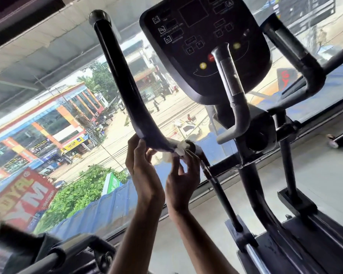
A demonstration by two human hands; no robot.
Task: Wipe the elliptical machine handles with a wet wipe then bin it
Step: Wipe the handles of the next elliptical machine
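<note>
Your right hand [183, 175] pinches the wet wipe [180, 149] against the low end of the black handle [123, 76], just beside its joint. Your left hand [141, 161] curls around the handle there and seems to grip it.

Beyond the window [186, 107], shopfronts [48, 125] and green trees [77, 190] — a red banner [26, 196] lower left.

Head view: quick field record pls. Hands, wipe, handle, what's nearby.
view: head camera, tilted up at the elliptical
left hand: grips long handle near its lower end
right hand: pinches wipe against that handle's lower end
wipe: white, bunched
nearby: console, grey handle
</note>
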